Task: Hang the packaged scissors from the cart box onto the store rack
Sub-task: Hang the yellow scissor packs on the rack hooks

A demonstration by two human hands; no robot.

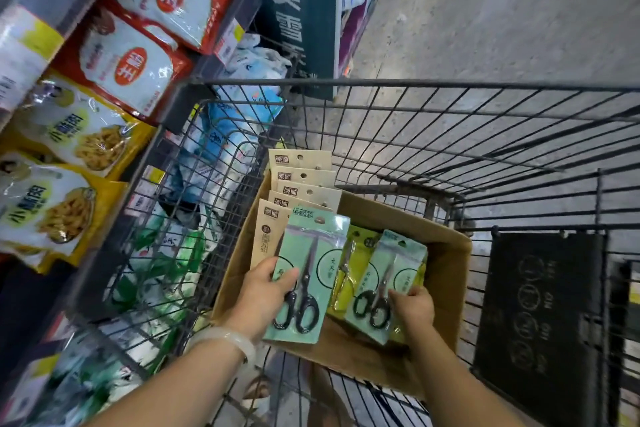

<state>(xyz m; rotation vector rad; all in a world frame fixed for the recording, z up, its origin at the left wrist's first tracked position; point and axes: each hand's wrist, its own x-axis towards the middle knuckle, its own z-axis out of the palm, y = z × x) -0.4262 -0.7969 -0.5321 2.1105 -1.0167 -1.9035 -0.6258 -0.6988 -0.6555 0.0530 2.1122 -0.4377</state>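
Observation:
A cardboard box (446, 263) stands inside a wire shopping cart (415, 135). My left hand (266, 291) grips a pale green packet of black-handled scissors (311, 274), lifted above the box's left side. My right hand (412, 305) pinches a second green scissors packet (388, 284), which leans in the box over yellow-green packets (356, 270). Several beige carded packets (304, 184) stand in a row at the box's far left. No hanging rack for scissors is in view.
Store shelves on the left carry red-and-white bags (135, 62) and yellow snack bags (69, 142). Blue and green packets (239, 128) show through the cart's left wall. A dark panel (540, 315) closes the cart's near right end. Grey floor (502, 10) lies beyond.

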